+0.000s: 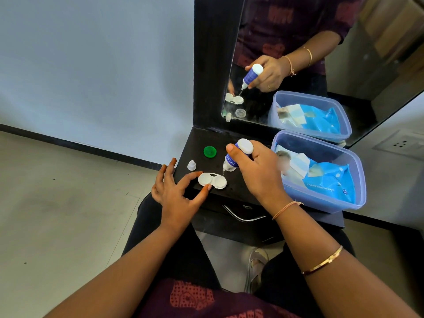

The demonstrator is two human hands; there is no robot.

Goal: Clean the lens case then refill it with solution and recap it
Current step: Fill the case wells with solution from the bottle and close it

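A white two-well lens case (212, 181) lies uncapped on the black dresser top (204, 138). My left hand (176, 193) steadies it, thumb and index fingertip pinching its left well. My right hand (257, 171) grips a blue-and-white solution bottle (236, 157), tipped nozzle-down over the case's right well, with a thin stream falling from the tip. A green cap (209, 151) sits behind the case. A small white bottle cap (191, 165) stands to the left of the bottle.
A clear plastic tub (358, 180) with blue packets stands to the right on the dresser. A mirror (321, 65) rises behind it. The dresser's drawer handle (243, 216) is below the front edge. Bare floor lies to the left.
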